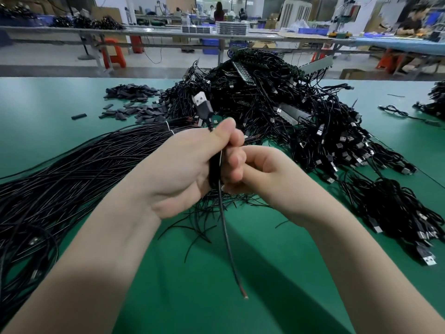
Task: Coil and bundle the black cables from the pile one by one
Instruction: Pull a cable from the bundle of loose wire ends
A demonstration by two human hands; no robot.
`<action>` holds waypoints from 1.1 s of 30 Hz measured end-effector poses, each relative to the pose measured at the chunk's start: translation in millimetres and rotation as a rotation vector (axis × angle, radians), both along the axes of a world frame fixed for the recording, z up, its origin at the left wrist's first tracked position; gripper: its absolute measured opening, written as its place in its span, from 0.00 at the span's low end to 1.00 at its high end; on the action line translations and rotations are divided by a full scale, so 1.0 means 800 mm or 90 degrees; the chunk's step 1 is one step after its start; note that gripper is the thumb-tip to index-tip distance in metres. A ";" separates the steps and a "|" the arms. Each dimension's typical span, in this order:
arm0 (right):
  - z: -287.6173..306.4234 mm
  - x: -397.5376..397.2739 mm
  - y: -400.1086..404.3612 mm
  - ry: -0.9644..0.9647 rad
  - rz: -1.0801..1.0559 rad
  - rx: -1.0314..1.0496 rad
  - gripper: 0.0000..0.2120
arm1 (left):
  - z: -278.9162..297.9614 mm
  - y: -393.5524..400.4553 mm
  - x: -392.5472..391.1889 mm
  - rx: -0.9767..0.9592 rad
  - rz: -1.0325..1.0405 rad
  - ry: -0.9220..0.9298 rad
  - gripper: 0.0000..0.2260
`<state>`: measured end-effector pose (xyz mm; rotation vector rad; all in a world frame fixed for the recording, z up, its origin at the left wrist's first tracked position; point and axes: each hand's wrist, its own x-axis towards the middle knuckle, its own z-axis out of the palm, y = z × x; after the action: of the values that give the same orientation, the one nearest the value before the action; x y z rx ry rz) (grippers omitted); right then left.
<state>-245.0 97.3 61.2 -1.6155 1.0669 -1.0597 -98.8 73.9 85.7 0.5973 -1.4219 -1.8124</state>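
Note:
My left hand (pixel 185 162) grips a coiled black cable (pixel 215 169) in front of me, above the green table. Its USB plug (pixel 201 102) sticks up past my thumb, and its loose tail (pixel 228 249) hangs down to a bare wire tip near the table. My right hand (pixel 255 174) is curled against the coil from the right, fingers closed on it. A large pile of black cables (pixel 277 104) lies behind my hands. A long bundle of straight black cables (pixel 79 169) stretches to the left.
Small black sleeves (pixel 134 104) lie scattered at the back left of the green table (pixel 183 285). Finished cable coils with USB plugs (pixel 395 213) lie on the right. Short wire scraps (pixel 199 227) lie under my hands. Workbenches and people are in the background.

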 end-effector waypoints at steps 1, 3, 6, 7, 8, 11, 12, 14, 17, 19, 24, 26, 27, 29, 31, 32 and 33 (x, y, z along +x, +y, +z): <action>0.002 -0.003 0.000 -0.032 0.015 0.026 0.17 | 0.001 -0.001 0.000 0.035 -0.018 0.039 0.10; 0.005 -0.009 0.002 -0.088 0.038 0.075 0.12 | 0.002 -0.002 -0.003 0.090 -0.032 0.108 0.09; 0.005 -0.014 0.002 -0.055 0.030 0.063 0.13 | -0.002 -0.003 -0.007 0.069 -0.011 0.100 0.09; 0.004 -0.015 0.002 -0.030 0.022 0.041 0.14 | -0.004 -0.004 -0.007 0.045 -0.005 0.079 0.09; 0.005 -0.014 0.003 -0.012 0.011 0.023 0.16 | -0.006 -0.004 -0.006 0.024 0.000 0.059 0.10; 0.005 -0.012 0.003 -0.031 -0.008 -0.003 0.14 | -0.005 -0.004 -0.001 0.007 0.013 0.040 0.11; 0.005 -0.011 0.003 -0.047 -0.017 0.004 0.12 | -0.004 -0.004 -0.001 0.008 0.024 0.045 0.10; 0.005 -0.011 0.001 -0.092 -0.026 0.054 0.10 | -0.004 -0.006 -0.001 -0.003 0.067 0.052 0.10; 0.005 -0.011 -0.001 -0.128 0.017 0.107 0.22 | -0.006 -0.007 -0.005 -0.023 0.123 0.057 0.10; 0.004 -0.009 0.001 -0.105 0.035 0.072 0.23 | -0.007 -0.007 -0.006 -0.024 0.133 0.044 0.12; 0.003 0.000 0.004 0.073 -0.027 -0.115 0.13 | -0.014 -0.005 -0.009 -0.010 0.071 -0.005 0.11; 0.004 -0.002 0.004 0.146 -0.083 -0.139 0.14 | -0.014 -0.006 -0.006 -0.009 0.063 -0.029 0.12; 0.003 -0.003 0.004 0.205 -0.102 -0.159 0.13 | -0.012 -0.007 -0.003 -0.006 0.061 -0.044 0.13; -0.003 -0.002 -0.002 0.329 -0.151 -0.194 0.13 | -0.015 -0.012 0.002 -0.033 0.106 -0.141 0.15; -0.018 0.000 -0.013 0.426 -0.200 -0.205 0.13 | -0.026 -0.025 0.003 -0.066 0.182 -0.283 0.17; -0.028 0.004 -0.019 0.491 -0.219 -0.193 0.13 | -0.034 -0.032 0.001 -0.047 0.206 -0.319 0.17; -0.040 0.008 -0.026 0.565 -0.236 -0.191 0.14 | -0.041 -0.038 0.000 -0.014 0.220 -0.337 0.17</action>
<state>-239.0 76.8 28.8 -2.2740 1.9121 -0.7332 -99.1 43.8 53.0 1.2947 -1.5469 -1.4170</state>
